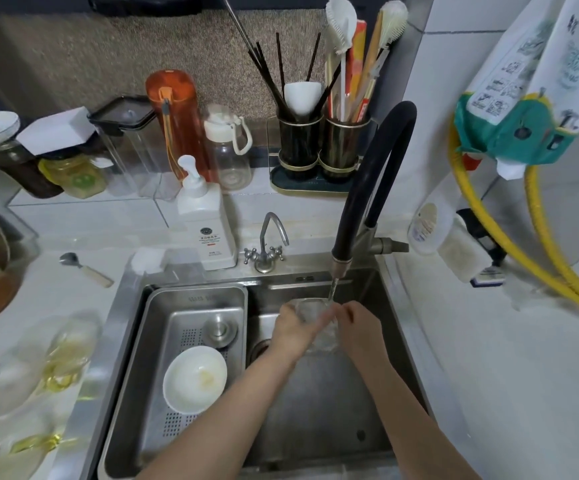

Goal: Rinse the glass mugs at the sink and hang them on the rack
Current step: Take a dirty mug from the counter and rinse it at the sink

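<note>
A clear glass mug [317, 317] sits upright over the steel sink [315, 403], held between both hands. My left hand [293, 329] grips its left side and my right hand [359, 322] is closed on its right side. A thin stream of water falls from the black hose faucet [341, 261] onto the mug's rim. Much of the mug is hidden by my fingers. On the counter at the left, blurred glass mugs with yellow handles [65, 355] hang on or lean against a rack; its shape is too blurred to make out.
A steel drain basket [191, 306] fills the sink's left half, with a white bowl [194, 379] and a plug in it. Behind the sink stand a soap pump bottle [205, 223], a small tap [267, 244], bottles and utensil holders [322, 147]. A yellow hose [523, 244] hangs at the right.
</note>
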Tool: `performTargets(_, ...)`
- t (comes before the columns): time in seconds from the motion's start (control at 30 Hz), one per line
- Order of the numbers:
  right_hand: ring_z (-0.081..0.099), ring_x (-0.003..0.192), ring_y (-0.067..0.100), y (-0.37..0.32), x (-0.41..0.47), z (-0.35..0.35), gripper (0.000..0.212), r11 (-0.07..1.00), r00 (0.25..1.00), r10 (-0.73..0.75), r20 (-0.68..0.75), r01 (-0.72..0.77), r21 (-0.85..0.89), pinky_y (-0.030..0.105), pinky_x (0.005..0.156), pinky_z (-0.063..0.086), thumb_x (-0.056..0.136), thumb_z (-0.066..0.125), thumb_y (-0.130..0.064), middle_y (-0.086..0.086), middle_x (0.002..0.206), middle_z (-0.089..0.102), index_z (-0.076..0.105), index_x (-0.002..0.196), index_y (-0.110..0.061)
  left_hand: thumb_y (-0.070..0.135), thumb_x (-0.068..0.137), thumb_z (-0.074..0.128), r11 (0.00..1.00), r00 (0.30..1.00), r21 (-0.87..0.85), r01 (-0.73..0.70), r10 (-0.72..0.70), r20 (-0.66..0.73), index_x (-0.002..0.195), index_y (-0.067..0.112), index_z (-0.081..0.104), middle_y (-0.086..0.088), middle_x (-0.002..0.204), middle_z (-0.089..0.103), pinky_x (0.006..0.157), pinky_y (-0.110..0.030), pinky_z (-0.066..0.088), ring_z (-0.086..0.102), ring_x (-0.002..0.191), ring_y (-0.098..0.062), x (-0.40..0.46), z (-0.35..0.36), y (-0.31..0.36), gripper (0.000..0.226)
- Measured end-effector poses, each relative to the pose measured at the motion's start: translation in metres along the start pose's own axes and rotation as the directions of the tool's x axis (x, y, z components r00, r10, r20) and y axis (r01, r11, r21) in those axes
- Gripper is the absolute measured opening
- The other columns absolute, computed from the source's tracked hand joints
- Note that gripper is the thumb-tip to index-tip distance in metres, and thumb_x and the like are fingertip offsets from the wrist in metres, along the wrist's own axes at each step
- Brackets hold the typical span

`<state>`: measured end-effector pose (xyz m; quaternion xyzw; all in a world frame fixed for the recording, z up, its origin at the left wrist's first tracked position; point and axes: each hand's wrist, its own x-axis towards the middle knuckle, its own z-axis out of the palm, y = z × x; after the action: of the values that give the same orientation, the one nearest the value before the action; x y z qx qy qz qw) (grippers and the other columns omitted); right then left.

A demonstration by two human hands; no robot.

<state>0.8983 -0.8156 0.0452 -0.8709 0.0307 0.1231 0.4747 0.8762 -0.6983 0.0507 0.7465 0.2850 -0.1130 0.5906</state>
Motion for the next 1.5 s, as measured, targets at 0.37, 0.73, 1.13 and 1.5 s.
performTargets(0.37,0.052,0.066,0.013,0.008,-0.003,-0.006,0.028,0.997,0.999,0.023,-0.036,-0.020,0.079,0.016,0.058,0.040,0.095,0.053,-0.026,0.012,0.077,0.063,0.064,0.087,-0.002,0.070,0.087,0.035,0.966,0.990,0.254,0.052,-0.017,-0.139,0.125,0.001,0.042,-0.020,0.131,0.055,0.099,-0.037,0.038,0.052,0.122,-0.031,0.012,0.001,0.006,0.079)
performTargets(0.73,0.039,0.053,0.013,0.015,0.009,-0.005,0.029,0.858,0.976,0.197,0.091,-0.216,0.466,0.029,0.055,0.034,0.094,0.057,-0.026,0.000,0.054,0.046,0.062,0.074,-0.007,0.055,0.061,0.080,0.912,0.960,-0.390,0.125,-0.011,0.280,0.129,0.032,0.052,0.003,0.122,0.065,0.087,-0.048,0.055,0.065,0.106,-0.021,0.010,-0.027,-0.011,0.077)
performTargets(1.13,0.060,0.097,0.017,-0.020,0.022,0.024,0.030,0.992,0.988,0.028,0.154,-0.047,0.120,0.028,0.082,0.045,0.099,0.042,-0.040,-0.006,0.094,0.060,0.061,0.104,-0.019,0.050,0.095,0.042,0.995,0.990,-0.027,-0.097,0.094,-0.101,0.141,0.024,0.040,-0.001,0.138,0.052,0.105,-0.029,0.032,0.048,0.128,-0.021,0.003,-0.010,0.003,0.052)
performTargets(1.5,0.063,0.086,0.015,-0.022,0.014,0.015,0.018,0.833,0.952,0.180,0.249,-0.282,0.476,0.025,0.078,0.053,0.097,0.052,-0.033,0.002,0.093,0.066,0.063,0.086,-0.023,0.059,0.085,0.053,0.981,0.965,0.024,-0.192,0.193,-0.179,0.073,0.025,0.042,-0.010,0.091,0.055,0.078,-0.036,0.044,0.051,0.076,-0.020,0.015,-0.010,-0.001,0.038)
